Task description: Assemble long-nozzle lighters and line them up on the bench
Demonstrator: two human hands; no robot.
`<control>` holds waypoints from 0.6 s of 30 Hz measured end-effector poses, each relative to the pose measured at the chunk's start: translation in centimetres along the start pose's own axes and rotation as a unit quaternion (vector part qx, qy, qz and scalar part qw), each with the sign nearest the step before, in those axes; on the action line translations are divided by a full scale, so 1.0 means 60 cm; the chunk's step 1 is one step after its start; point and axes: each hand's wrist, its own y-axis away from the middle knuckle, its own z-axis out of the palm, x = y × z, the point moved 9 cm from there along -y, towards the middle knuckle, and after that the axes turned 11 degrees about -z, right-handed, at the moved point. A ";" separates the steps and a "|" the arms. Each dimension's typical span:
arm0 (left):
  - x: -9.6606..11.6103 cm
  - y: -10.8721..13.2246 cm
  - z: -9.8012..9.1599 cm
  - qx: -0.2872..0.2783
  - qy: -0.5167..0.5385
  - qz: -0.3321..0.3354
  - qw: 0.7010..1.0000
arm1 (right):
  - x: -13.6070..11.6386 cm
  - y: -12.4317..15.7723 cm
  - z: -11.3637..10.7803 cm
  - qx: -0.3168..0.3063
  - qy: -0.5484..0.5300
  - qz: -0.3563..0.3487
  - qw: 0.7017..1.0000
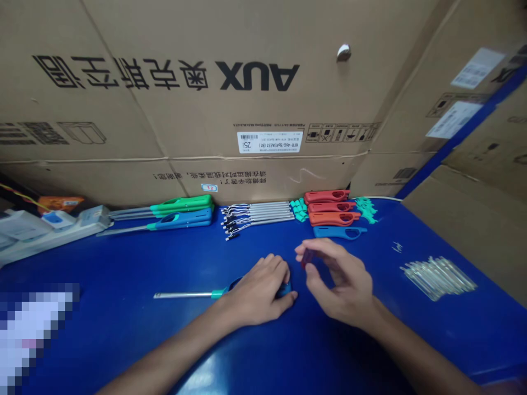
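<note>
My left hand (261,288) lies closed over the handle of a blue long-nosed lighter (217,294), which rests flat on the blue table. Its silver tube points left from a green collar, and most of the handle is hidden under my fingers. Just to the right, my right hand (343,280) pinches a small dark red piece (306,258) between thumb and fingers, apart from the lighter. What kind of piece it is I cannot make out.
Along the back lie finished-looking lighters (181,216), silver tubes with wires (263,213), green collars (299,209) and red handle shells (329,207). Clear slim parts (438,278) lie right. A power strip (53,230) stands left; a cardboard wall (185,120) closes the back.
</note>
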 end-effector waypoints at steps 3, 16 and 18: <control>0.004 -0.001 -0.007 0.003 -0.005 -0.004 1.000 | 0.012 0.001 -0.022 0.046 0.000 0.017 0.999; 0.046 -0.011 -0.035 0.028 -0.126 0.033 0.991 | 0.031 0.001 -0.036 0.013 0.047 0.049 0.998; 0.037 -0.016 -0.059 0.040 -0.002 0.003 0.999 | 0.032 -0.003 -0.030 -0.036 0.061 0.073 0.995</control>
